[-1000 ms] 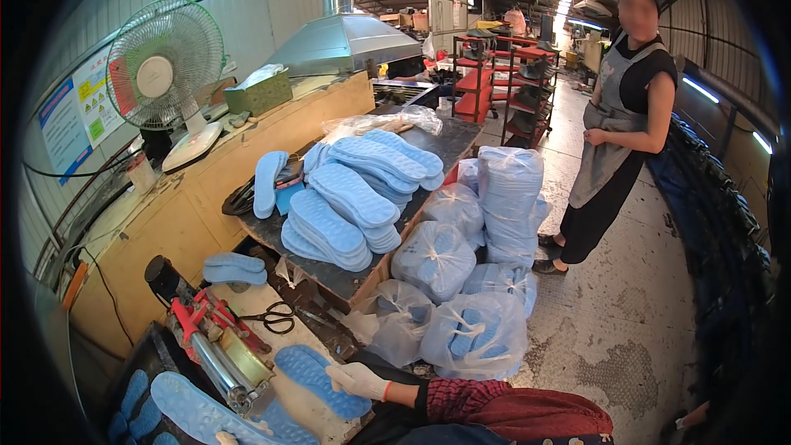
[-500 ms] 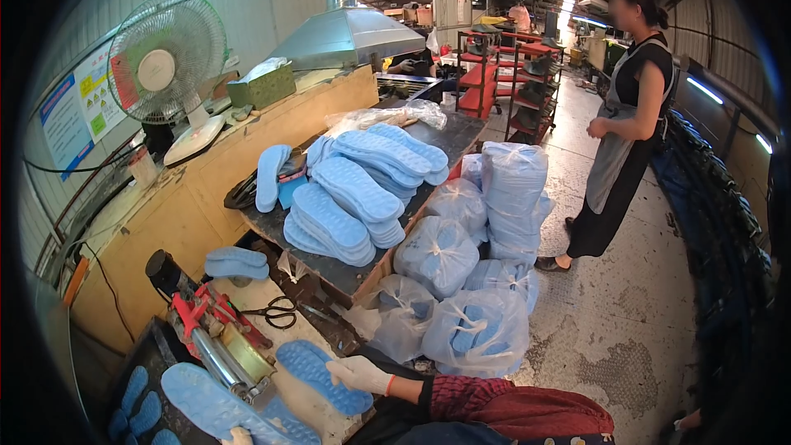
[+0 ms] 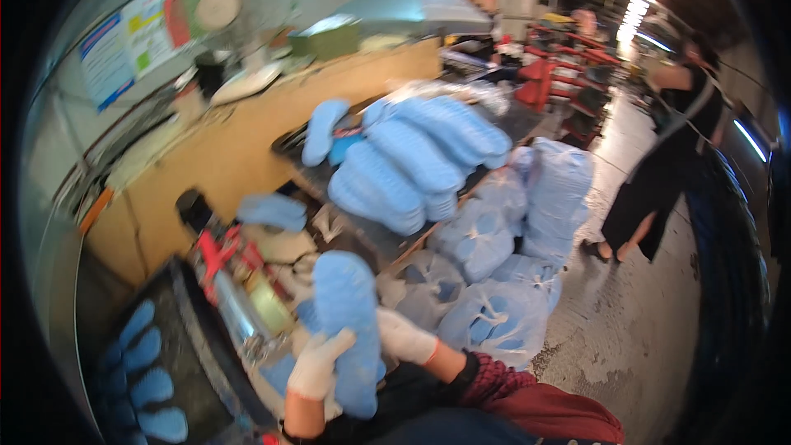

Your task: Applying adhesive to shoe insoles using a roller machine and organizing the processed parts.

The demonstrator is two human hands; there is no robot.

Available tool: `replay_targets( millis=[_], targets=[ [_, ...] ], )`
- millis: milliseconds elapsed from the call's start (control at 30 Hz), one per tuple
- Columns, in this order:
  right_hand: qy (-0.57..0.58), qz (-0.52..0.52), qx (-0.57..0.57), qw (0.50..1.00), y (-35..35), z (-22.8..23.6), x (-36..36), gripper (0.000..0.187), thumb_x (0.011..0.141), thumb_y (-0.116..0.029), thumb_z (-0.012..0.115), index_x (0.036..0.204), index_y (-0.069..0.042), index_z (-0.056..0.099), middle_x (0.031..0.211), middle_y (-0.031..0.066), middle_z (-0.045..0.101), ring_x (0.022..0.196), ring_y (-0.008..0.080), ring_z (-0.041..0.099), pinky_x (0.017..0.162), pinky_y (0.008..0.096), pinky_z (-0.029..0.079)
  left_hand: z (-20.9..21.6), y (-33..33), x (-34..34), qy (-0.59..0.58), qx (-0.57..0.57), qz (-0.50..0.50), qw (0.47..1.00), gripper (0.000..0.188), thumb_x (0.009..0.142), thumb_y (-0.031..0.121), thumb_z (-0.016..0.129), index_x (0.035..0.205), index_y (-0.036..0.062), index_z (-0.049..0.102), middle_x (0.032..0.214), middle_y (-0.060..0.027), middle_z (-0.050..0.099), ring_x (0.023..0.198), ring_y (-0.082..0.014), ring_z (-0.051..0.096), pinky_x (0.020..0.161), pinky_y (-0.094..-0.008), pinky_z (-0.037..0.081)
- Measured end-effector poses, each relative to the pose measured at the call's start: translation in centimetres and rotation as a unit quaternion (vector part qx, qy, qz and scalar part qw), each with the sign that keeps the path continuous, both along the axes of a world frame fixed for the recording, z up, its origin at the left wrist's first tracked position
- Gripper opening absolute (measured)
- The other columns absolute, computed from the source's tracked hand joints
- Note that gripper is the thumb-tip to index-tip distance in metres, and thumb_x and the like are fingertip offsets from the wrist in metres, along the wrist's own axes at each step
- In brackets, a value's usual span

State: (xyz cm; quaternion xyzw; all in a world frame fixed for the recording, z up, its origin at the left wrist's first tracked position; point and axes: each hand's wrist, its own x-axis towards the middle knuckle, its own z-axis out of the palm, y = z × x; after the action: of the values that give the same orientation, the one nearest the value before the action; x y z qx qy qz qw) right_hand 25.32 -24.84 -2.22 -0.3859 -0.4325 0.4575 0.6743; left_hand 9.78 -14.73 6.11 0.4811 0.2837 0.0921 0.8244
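Both my hands wear white gloves. My left hand is closed on the lower part of a long blue insole with a bumpy surface, held up in front of me. My right hand is at the insole's right edge, its fingertips hidden behind it. A second blue insole shows partly behind the first, near the right hand's hidden fingers. Left of my hands stands a bench machine with red arms and a metal roller. Motion smears the picture.
Insoles are stacked on the dark table ahead. Tied clear bags of insoles stand on the floor to its right. More insoles lie at lower left. A person in an apron is at far right. A fan stands behind.
My left hand has raised the long insole and brought it upright beside my right hand. The view has swung left. The person at right has turned and shifted.
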Motion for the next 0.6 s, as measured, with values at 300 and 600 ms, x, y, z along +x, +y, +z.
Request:
replay_targets(
  millis=[300,600],
  targets=[
    [0.109,0.027,-0.042,0.993,0.7,3.7,-0.5,0.057,0.092,-0.023,0.059,0.139,0.005,0.041,0.128,0.0179,0.059,0.117,0.0261,0.059,0.101,0.0376,0.047,-2.8,0.2,1.3,0.026,0.007,-0.076,0.997,0.036,0.094,0.029,0.060,0.117,0.0009,0.062,0.103,-0.0036,0.065,0.092,-0.0132,0.061,0.081,-0.0270,0.049],
    [0.219,-0.127,0.005,0.967,1.4,5.6,-1.4,0.060,0.085,-0.035,0.066,0.128,0.003,0.049,0.100,0.0120,0.067,0.094,0.0285,0.066,0.093,0.0446,0.053,-1.6,0.6,-0.7,0.014,0.082,-0.086,0.993,0.050,0.098,0.023,0.054,0.141,-0.0006,0.043,0.136,-0.0100,0.050,0.128,-0.0170,0.046,0.106,-0.0306,0.038]
  ],
)
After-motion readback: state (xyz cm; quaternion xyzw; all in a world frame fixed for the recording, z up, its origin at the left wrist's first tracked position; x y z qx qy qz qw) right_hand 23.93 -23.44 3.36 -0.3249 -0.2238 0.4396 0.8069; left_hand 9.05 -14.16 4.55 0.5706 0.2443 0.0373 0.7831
